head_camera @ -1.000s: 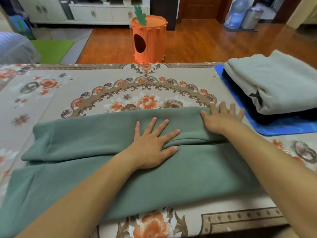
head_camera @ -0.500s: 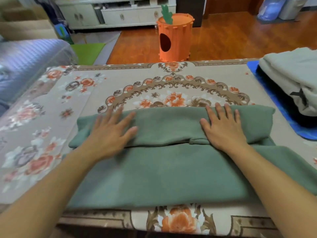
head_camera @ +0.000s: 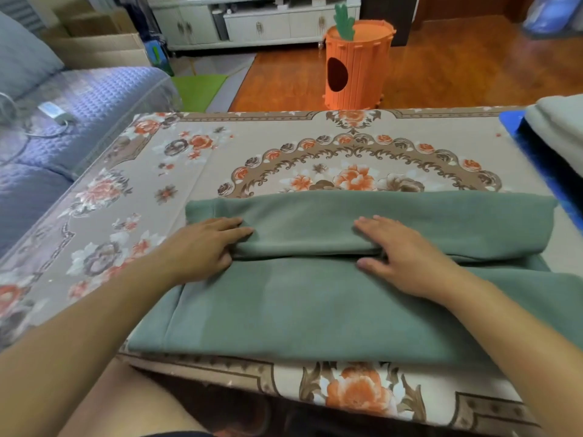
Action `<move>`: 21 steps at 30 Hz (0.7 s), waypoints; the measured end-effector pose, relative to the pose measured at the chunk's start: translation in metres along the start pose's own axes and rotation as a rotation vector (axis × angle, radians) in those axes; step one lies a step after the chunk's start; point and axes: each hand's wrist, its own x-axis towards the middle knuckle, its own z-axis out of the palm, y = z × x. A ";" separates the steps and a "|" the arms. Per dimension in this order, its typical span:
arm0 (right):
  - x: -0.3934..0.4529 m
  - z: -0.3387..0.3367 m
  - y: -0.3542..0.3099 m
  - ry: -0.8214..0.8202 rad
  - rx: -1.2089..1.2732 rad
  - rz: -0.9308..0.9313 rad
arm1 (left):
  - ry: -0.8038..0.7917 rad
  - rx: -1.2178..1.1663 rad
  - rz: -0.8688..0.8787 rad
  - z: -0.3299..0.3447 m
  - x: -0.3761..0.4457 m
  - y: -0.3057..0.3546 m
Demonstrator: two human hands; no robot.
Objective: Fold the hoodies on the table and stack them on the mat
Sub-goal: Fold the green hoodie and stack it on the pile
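Green hoodie (head_camera: 315, 310) half-folded (far edge doubled over), smooth, on table (head_camera: 315, 143).

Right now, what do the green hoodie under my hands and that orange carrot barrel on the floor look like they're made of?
Green hoodie: looks like thick, matte fleece or sweatshirt knit; it folds in soft, rounded rolls with no shine. Orange carrot barrel: seems to be smooth moulded plastic, judging by its rigid vertical slats, uniform colour and cut-out hole, though painted wood cannot be ruled out.
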 end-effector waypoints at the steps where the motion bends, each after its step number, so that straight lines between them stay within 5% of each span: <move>1: 0.001 -0.003 0.001 0.054 0.046 0.028 | -0.003 0.033 0.004 -0.001 0.001 -0.001; 7: -0.002 -0.014 0.004 0.033 0.011 0.031 | -0.210 -0.097 0.031 0.004 0.002 -0.002; 11: -0.001 -0.015 0.008 0.009 0.052 0.022 | 0.018 -0.122 -0.045 -0.006 0.000 0.001; 16: 0.000 -0.013 0.011 -0.014 0.055 -0.003 | 0.511 -0.053 0.020 -0.028 -0.023 -0.002; 21: -0.006 -0.024 0.014 -0.222 0.024 -0.056 | 0.070 -0.222 0.080 0.035 -0.046 0.000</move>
